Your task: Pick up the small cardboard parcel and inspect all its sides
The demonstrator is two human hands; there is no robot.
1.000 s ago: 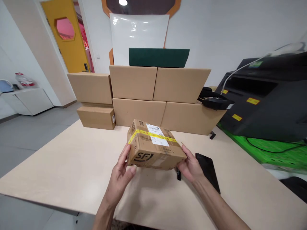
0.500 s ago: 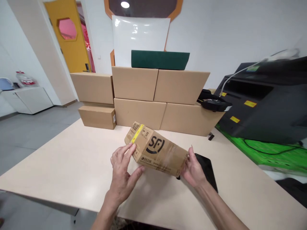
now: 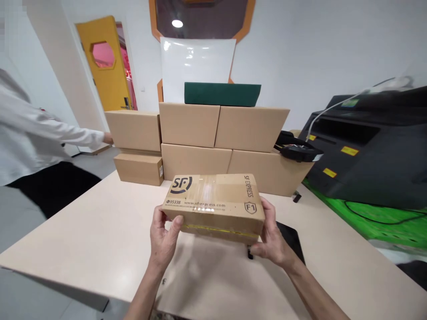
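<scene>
A brown cardboard box printed with "SF" and "SF EXPRESS" is held between my two hands above the table. Clear tape crosses its top, and a thin yellow line runs along the side facing me. My left hand grips the left end, its thumb on the near side. At the right end my right hand holds the box, fingers behind the edge and thumb low. Under and beside my right hand lies a flat black object, partly hidden. A small black item shows below the box.
Plain cardboard boxes stand stacked along the back, topped by a dark green box. A black headset-like device rests at their right end. A large dark printer stands right. At left, a person in a white sleeve reaches to the stack.
The box has turned so its long side faces me and its top lies flatter. My left hand now grips its left end. A person has come into view at left.
</scene>
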